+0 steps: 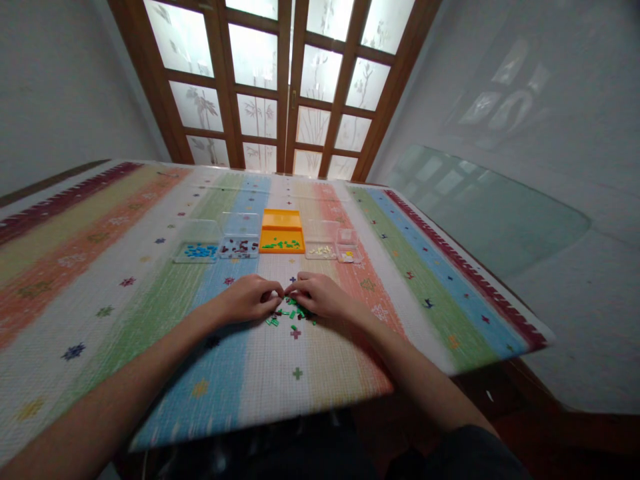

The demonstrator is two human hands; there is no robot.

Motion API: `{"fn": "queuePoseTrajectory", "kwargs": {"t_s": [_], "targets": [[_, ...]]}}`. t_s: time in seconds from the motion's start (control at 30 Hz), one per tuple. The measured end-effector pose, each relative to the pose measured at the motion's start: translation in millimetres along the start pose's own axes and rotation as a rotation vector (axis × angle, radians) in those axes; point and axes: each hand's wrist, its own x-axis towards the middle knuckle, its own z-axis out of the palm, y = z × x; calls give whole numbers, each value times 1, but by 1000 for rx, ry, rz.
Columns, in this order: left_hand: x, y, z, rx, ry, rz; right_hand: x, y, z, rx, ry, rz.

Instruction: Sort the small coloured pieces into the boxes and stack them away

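Just in front of me on the striped cloth lies a small heap of green pieces (294,309) with some dark red-brown ones among them. My left hand (251,298) is at the left side of the heap, fingers curled and fingertips pinched together. From the right, my right hand (321,294) reaches over the heap's edge, its fingers also pinched. The fingertips of both hands nearly meet above the pieces. Whatever lies between them is too small and hidden to name.
Beyond my hands stands a row of open boxes: a clear box with blue pieces (201,251), one with dark pieces (240,248), an orange box (282,219) with green pieces, a clear box with cream pieces (321,251), and a smaller clear box (349,237). The tablecloth's (280,387) near edge lies before me.
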Motion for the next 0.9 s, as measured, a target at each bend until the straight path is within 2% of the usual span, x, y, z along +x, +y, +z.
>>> {"fn": "queuePoseTrajectory", "kwargs": {"t_s": [0.5, 0.63, 0.9], "targets": [[1, -6, 8, 112, 150, 28, 3, 1, 7, -15, 59, 19], [2, -7, 12, 117, 162, 58, 3, 0, 4, 68, 105, 47], [2, -12, 19, 247, 344, 180, 4, -5, -2, 247, 148, 94]]}}
